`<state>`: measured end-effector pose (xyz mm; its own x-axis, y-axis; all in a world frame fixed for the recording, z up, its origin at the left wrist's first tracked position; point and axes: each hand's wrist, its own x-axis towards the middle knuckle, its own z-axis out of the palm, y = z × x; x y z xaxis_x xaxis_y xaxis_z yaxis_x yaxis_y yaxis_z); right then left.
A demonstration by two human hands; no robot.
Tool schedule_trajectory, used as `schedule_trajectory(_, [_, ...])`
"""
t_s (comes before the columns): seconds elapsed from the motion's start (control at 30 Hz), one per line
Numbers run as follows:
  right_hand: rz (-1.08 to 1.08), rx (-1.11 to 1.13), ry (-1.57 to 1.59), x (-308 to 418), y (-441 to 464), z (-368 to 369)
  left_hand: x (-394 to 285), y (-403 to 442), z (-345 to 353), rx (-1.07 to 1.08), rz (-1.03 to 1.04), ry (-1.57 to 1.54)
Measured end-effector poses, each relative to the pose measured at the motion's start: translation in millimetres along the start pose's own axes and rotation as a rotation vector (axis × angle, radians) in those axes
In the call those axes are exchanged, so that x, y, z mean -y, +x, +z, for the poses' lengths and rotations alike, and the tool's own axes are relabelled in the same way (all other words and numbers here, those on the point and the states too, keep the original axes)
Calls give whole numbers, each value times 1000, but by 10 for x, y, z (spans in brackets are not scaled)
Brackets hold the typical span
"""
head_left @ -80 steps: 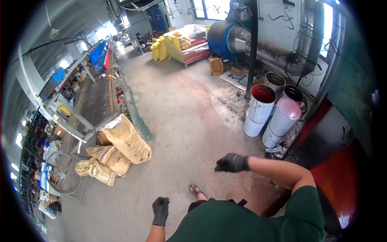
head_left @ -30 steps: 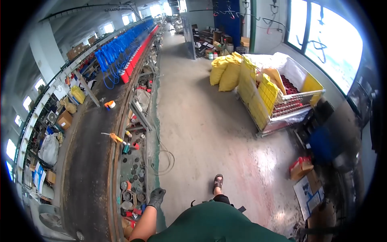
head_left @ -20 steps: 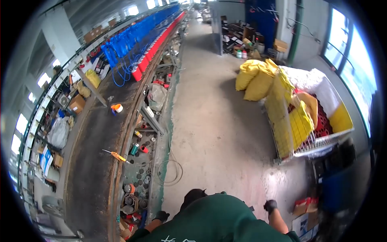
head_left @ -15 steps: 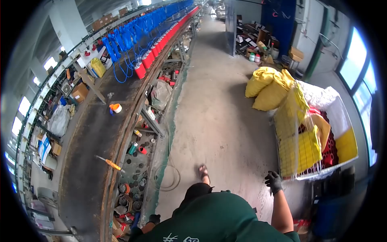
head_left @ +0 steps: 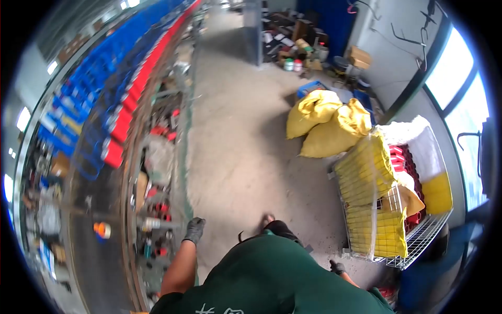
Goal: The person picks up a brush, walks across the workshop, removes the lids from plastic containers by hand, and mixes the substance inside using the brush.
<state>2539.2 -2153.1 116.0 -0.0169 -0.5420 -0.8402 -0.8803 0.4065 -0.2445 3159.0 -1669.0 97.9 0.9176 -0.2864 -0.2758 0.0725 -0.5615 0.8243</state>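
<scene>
My left hand [head_left: 195,230], in a dark grey glove, hangs over the floor just right of the long bench, its fingers curled in with nothing seen in them. On the other side of my green shirt, my right hand [head_left: 337,267], also gloved, is low beside the wire cage cart [head_left: 372,209] and does not touch it. That hand is small and partly blurred; its fingers look partly spread, with no object visible. The cart holds yellow sacks and red parts.
Yellow sacks [head_left: 334,133] stand on the floor beyond the cart. Along the left bench [head_left: 94,251] run red cylinders [head_left: 121,123] and blue cords [head_left: 83,99]. An orange-and-white cup [head_left: 102,230] sits on the bench. Boxes and bottles [head_left: 293,64] lie farther back.
The view has moved forward along the aisle, and the sacks and red cylinders look nearer. My left hand has come up into fuller view; my right hand has dropped lower beside the cart.
</scene>
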Motion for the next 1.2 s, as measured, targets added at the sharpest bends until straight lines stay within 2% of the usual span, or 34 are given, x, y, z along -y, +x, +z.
schedule_trajectory(0.07, [-42, 76, -293, 410, 125, -22, -825, 987, 49, 18, -26, -68])
schedule_trajectory(0.17, [-247, 185, -802, 998, 794, 21, -1222, 2262, 289, 0, 89, 53])
schedule_trajectory(0.2, [-347, 210, -979, 1318, 1077, 42, -1405, 2518, 406, 0, -4, 105])
schedule_trajectory(0.27, [-632, 250, -1354, 2280, 1602, 56, -1072, 2986, 616, 30, -230, 163])
schedule_trajectory(0.3, [-765, 234, -1459, 2766, 1867, 73, -1231, 3087, 652, 172, -151, 649])
schedule_trajectory(0.33, [-874, 180, -1471, 3341, 2219, 106, -453, 3351, 783, 329, 225, 986])
schedule_trajectory(0.37, [-607, 104, -704, 3952, 2556, 140, -832, 3375, 775, 442, -1, 959])
schedule_trajectory(0.4, [-425, 47, -164, 4835, 2561, 201, -827, 3467, 875, 464, -48, 1048])
schedule_trajectory(0.47, [-589, 74, -15, 7088, 1306, -48, -805, 3780, 886, 622, -15, 996])
schedule_trajectory(0.5, [-725, 36, -104, 7855, 1174, -119, -852, 3911, 943, 583, -121, 983])
schedule_trajectory(0.53, [-867, -76, -136, 8284, 1685, -68, -696, 4159, 1007, 669, -107, 997])
schedule_trajectory(0.57, [-881, 19, -78, 8938, 1594, -148, -635, 4412, 1066, 756, -91, 1006])
schedule_trajectory(0.6, [-791, 112, 217, 9496, 1727, -105, -710, 4672, 1114, 841, -75, 1011])
schedule_trajectory(0.63, [-834, 75, 194, 10007, 1843, -143, -798, 4904, 1136, 837, 35, 1118])
schedule_trajectory(0.67, [-874, 39, 173, 10473, 1919, -175, -886, 5233, 1221, 853, -72, 1183])
schedule_trajectory(0.73, [-840, -77, 238, 11310, 2122, -164, -1089, 6078, 1387, 812, -225, 1069])
schedule_trajectory(0.77, [-923, -191, 147, 11605, 2373, -150, -1251, 6563, 1478, 789, -243, 1046])
schedule_trajectory(0.8, [-844, -126, 341, 11837, 2742, -96, -1385, 7060, 1566, 771, -238, 1037])
schedule_trajectory(0.87, [-643, -194, 310, 12249, 3144, -102, -1495, 8045, 1751, 718, -163, 1049])
schedule_trajectory(0.9, [-542, -76, 583, 12458, 3297, -77, -1590, 8583, 1857, 671, -94, 1053])
schedule_trajectory(0.93, [-483, -107, 530, 12773, 3267, -115, -1978, 9277, 2032, 733, -7, 1146])
schedule_trajectory(0.97, [-480, -132, 470, 13107, 3271, -181, -2812, 9891, 2206, 604, 19, 1042])
schedule_trajectory(1.0, [-477, -154, 417, 13375, 3308, -228, -3140, 10542, 2425, 541, 251, 1050])
schedule_trajectory(1.03, [-435, -139, 477, 13600, 3432, -285, -3739, 11103, 2647, 413, 344, 864])
schedule_trajectory(1.07, [-408, -126, 539, 13848, 3589, -375, -4593, 11547, 2937, 328, -80, 299])
schedule_trajectory(1.13, [-331, -102, 660, 14353, 3879, -570, -5421, 12421, 3459, 361, -71, 133])
schedule_trajectory(1.2, [-325, -69, 706, 14846, 4241, -780, -5904, 13208, 3988, 387, 7, 97])
